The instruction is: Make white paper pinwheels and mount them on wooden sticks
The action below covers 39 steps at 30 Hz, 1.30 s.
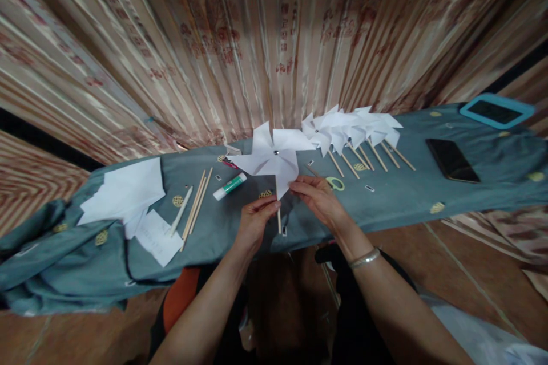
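A white paper pinwheel [273,155] with a small pin at its centre stands above the grey-green cloth [398,194], on a thin wooden stick [279,219]. My left hand [254,219] pinches the stick just under the paper. My right hand [319,197] has its fingers closed on the lower right blade of the pinwheel. A silver bangle sits on my right wrist.
A row of several finished pinwheels [351,128] lies at the back right. Left of my hands are a glue stick [230,186], loose wooden sticks [194,205] and white paper sheets [128,197]. A black phone [452,160], a blue-framed tablet [496,110] and green-handled scissors [335,183] lie to the right.
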{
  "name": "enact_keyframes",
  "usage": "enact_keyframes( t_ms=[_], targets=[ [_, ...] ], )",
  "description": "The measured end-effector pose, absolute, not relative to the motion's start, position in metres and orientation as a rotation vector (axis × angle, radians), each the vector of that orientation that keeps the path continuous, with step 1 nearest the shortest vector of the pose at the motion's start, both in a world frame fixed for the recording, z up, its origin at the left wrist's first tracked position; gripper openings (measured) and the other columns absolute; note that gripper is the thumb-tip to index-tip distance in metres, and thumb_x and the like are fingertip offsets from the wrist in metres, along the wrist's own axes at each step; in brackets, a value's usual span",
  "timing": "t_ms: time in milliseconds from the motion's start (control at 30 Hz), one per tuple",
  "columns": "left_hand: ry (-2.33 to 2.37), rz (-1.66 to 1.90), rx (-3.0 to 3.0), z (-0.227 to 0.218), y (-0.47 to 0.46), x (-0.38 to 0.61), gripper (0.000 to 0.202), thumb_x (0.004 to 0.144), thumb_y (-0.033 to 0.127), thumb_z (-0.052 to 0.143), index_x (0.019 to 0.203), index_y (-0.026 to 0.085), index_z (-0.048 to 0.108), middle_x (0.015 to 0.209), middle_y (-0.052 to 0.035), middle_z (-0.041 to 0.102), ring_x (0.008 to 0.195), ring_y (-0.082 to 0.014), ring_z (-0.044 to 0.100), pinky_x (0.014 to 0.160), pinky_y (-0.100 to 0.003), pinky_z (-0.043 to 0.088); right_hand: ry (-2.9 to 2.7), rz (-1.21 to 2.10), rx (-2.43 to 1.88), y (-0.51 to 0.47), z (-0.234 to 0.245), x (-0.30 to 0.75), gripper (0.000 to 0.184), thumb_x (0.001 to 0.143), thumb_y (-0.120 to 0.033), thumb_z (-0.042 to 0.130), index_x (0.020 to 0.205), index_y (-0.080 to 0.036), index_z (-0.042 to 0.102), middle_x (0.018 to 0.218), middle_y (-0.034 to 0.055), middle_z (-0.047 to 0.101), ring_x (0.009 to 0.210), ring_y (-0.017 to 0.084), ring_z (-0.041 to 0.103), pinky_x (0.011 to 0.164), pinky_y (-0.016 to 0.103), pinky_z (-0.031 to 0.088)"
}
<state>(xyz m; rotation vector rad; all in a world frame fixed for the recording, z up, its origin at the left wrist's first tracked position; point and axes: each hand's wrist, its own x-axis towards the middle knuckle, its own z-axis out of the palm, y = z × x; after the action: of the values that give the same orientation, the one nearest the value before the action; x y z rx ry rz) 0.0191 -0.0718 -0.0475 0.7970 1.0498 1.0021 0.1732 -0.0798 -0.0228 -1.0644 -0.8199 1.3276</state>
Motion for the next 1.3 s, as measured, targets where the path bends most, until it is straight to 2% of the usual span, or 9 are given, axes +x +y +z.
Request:
enact_keyframes(
  t_ms=[267,433,567,700,767,867,967,1100,1300],
  targets=[
    [1.024,1.002,0.79,-0.047,-0.073,0.02,0.033,0.046,0.029,0.09,0.074,0.016,0.078,0.071,-0.0047,0.072,0.065,-0.0136,0.059,0.072,-0.029,0.046,-0.916,1.349,-1.051,-0.081,-0.023,0.167,0.022,0.061,-0.042,0.081,0.066,-0.022,0.072,0.069,-0.0024,0.068,0.072,0.014,0.06,0.081,0.031,0.047],
    [1.026,1.004,0.764,-0.046,-0.073,0.019,0.034,0.044,0.028,0.09,0.074,0.016,0.079,0.072,-0.0052,0.073,0.068,-0.0131,0.059,0.072,-0.028,0.045,-0.991,1.291,-1.101,-0.08,-0.022,0.166,0.027,0.059,-0.046,0.082,0.061,-0.022,0.071,0.07,-0.0021,0.07,0.071,0.014,0.061,0.077,0.029,0.047],
    [1.042,1.006,0.753,-0.045,-0.071,0.017,0.035,0.043,0.029,0.09,0.074,0.017,0.079,0.073,-0.0059,0.074,0.069,-0.014,0.061,0.074,-0.029,0.045,-1.023,1.199,-1.201,-0.081,-0.019,0.186,0.032,0.057,-0.051,0.082,0.057,-0.021,0.07,0.077,0.0015,0.073,0.075,0.016,0.062,0.074,0.03,0.046],
    [1.055,1.012,0.764,-0.046,-0.071,0.015,0.034,0.044,0.029,0.089,0.074,0.017,0.079,0.077,-0.0071,0.075,0.071,-0.0148,0.061,0.073,-0.028,0.045,-0.911,1.019,-1.329,-0.082,-0.022,0.218,0.038,0.064,-0.058,0.076,0.056,-0.021,0.071,0.072,0.0045,0.073,0.07,0.017,0.061,0.064,0.03,0.044],
    [1.054,0.999,0.785,-0.047,-0.072,0.015,0.032,0.045,0.029,0.089,0.073,0.017,0.079,0.077,-0.0074,0.075,0.072,-0.015,0.061,0.073,-0.028,0.045,-0.786,0.865,-1.338,-0.079,-0.025,0.229,0.039,0.066,-0.059,0.075,0.054,-0.022,0.07,0.073,0.0042,0.073,0.073,0.017,0.063,0.065,0.03,0.044],
    [1.046,0.955,0.837,-0.049,-0.074,0.016,0.03,0.046,0.03,0.088,0.072,0.018,0.079,0.076,-0.0069,0.075,0.069,-0.0141,0.06,0.07,-0.027,0.044,-0.684,0.719,-1.279,-0.074,-0.03,0.236,0.032,0.066,-0.056,0.077,0.067,-0.024,0.075,0.081,0.0022,0.074,0.083,0.019,0.065,0.075,0.032,0.048],
    [1.041,0.906,0.882,-0.05,-0.075,0.017,0.029,0.047,0.031,0.087,0.072,0.018,0.079,0.074,-0.0059,0.075,0.064,-0.0128,0.058,0.067,-0.027,0.044,-0.696,0.706,-1.197,-0.069,-0.032,0.235,0.03,0.062,-0.051,0.081,0.078,-0.025,0.076,0.091,0.0009,0.075,0.091,0.02,0.066,0.087,0.035,0.048],
    [1.041,0.895,0.894,-0.05,-0.075,0.018,0.029,0.047,0.031,0.087,0.072,0.019,0.079,0.072,-0.0048,0.074,0.063,-0.0121,0.057,0.065,-0.026,0.044,-0.732,0.735,-1.133,-0.066,-0.032,0.231,0.024,0.061,-0.047,0.082,0.07,-0.026,0.075,0.096,0.0009,0.075,0.093,0.02,0.065,0.089,0.037,0.048],
    [1.037,0.929,0.921,-0.051,-0.074,0.017,0.03,0.048,0.032,0.088,0.073,0.018,0.079,0.067,-0.0039,0.072,0.06,-0.0111,0.055,0.065,-0.026,0.045,-0.714,0.77,-1.106,-0.068,-0.032,0.225,0.015,0.061,-0.038,0.083,0.063,-0.027,0.073,0.093,-0.0008,0.074,0.091,0.018,0.065,0.087,0.034,0.048]
  ],
)
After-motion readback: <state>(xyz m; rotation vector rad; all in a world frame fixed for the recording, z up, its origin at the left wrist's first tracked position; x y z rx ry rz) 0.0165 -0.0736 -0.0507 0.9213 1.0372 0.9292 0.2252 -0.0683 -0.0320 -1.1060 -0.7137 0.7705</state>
